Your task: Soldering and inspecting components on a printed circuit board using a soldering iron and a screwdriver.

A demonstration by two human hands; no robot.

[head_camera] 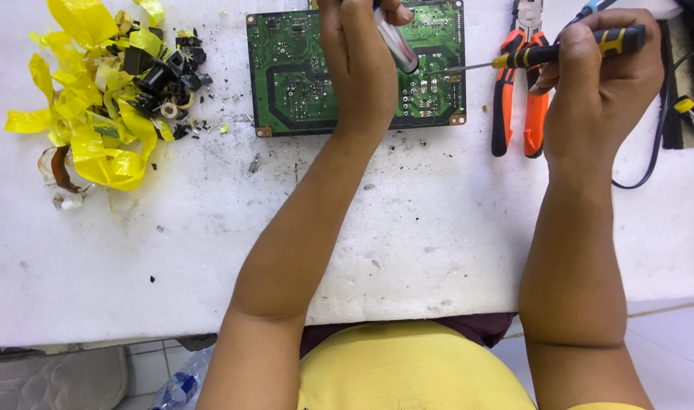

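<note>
A green circuit board (301, 72) lies solder side up on the white foam-topped table (172, 250). My left hand (358, 64) rests over the board's middle, fingers closed around a silver cylindrical tool (396, 42) whose tip points down at the board. My right hand (601, 83) hovers to the right of the board, gripping a soldering iron with a black and yellow handle (567, 49). Its thin metal tip (457, 68) reaches left onto the board's right part, close to the silver tool.
Orange-handled pliers (518, 91) lie just right of the board, under the iron. A heap of yellow tape scraps and black parts (104, 91) covers the table's back left. A black cable (658, 144) runs along the right edge. A plastic bottle (181, 386) lies on the floor.
</note>
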